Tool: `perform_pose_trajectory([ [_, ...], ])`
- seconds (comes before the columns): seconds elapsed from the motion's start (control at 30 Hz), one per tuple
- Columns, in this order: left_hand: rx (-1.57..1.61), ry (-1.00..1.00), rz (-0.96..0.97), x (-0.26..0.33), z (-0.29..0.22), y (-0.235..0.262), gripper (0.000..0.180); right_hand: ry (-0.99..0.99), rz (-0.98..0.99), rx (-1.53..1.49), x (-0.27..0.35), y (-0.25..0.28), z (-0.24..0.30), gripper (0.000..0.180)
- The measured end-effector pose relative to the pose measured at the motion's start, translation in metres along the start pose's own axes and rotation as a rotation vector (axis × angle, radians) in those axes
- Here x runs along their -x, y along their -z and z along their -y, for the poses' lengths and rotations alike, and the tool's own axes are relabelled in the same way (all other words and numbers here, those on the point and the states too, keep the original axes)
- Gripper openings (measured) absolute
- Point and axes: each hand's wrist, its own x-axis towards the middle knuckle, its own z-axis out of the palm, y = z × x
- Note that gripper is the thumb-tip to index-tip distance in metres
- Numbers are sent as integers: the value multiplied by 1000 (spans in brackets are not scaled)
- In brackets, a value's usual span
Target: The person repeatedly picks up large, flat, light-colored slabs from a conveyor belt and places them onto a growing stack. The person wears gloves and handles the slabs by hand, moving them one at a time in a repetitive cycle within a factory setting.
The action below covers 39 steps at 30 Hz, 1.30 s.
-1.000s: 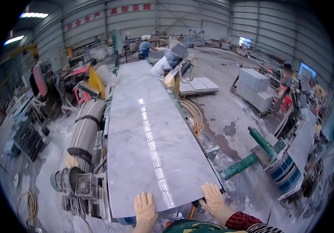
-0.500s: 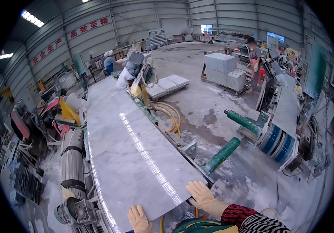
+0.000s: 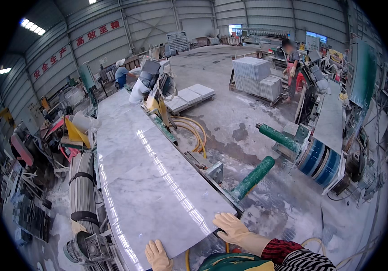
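A long polished slab of white-grey marble (image 3: 135, 194) stretches away from me, with strips of light reflected along it. My left hand (image 3: 159, 256), in a cream rubber glove, rests at its near edge with outstretched fingers lying on top. My right hand (image 3: 235, 229), gloved alike, lies at the near right corner, its fingers extended over the surface. The underside of that corner and part of the right thumb are hidden. Both hands touch the slab and appear to hold nothing else.
Green rollers (image 3: 253, 177) stick out right of the slab, near a blue-banded drum (image 3: 319, 163). Yellow hoses (image 3: 198, 135) lie on the floor. A motor (image 3: 83, 246) sits at the near left. Beyond are stacked tiles (image 3: 251, 70) and two people, one left (image 3: 121, 74), one right (image 3: 292, 65).
The view has shifted slightly, moving the scene a little left. Both hands stay at the slab's near edge. The person on the far left has an arm stretched further out.
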Motion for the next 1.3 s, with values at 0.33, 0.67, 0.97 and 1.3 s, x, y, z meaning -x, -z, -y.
perform_pose_trajectory([
  [0.33,-37,-2,-34,8,-5,1,89,-445,100,-499,33,1,7,38],
  [0.67,-73,-33,5,3,-4,7,74,-1053,310,-1636,39,-100,-29,44],
  [0.97,-220,17,293,-5,-5,69,77,-901,204,-1929,16,-119,-10,44],
  [1.3,-389,-53,709,-77,-12,166,113,-498,186,-1541,-46,-16,22,49],
])
